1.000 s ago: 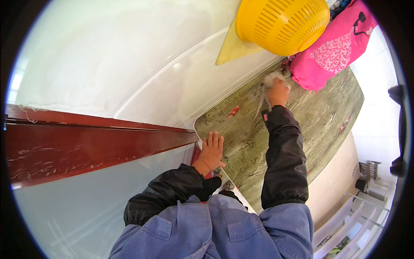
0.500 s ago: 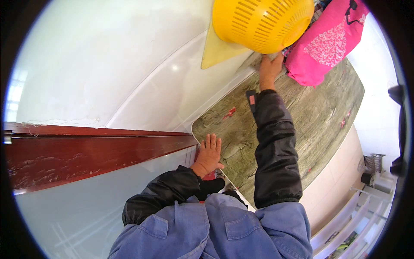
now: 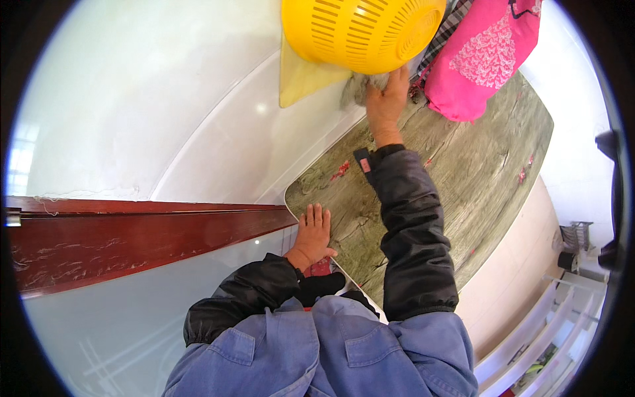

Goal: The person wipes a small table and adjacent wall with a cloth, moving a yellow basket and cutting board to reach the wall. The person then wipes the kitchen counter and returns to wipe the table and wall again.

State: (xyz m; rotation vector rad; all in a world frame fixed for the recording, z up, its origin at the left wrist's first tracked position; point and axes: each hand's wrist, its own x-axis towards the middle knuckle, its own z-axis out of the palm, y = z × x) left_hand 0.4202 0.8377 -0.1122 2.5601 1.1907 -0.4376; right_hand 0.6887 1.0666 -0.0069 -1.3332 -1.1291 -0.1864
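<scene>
Flat and open, with its fingers stretched out, my left hand rests at the near left edge of a wood-patterned table. My right hand reaches to the far end of the table. Its fingers come up against the lower side of a yellow slotted plastic basket, which lies tipped on its side. Those fingertips are partly hidden, so their grip is unclear. A yellow flat sheet stands between the basket and the white wall. Right of this hand lies a pink bag with a white heart-shaped print.
A dark checkered cloth shows between basket and bag. Small red marks dot the tabletop. To my left runs a dark red wooden frame along the wall. White slatted railings stand at the lower right.
The basket and yellow sheet have shifted left along with my right hand, and more checkered cloth shows beside the pink bag. The view has moved slightly. My left hand stays at the table edge.
</scene>
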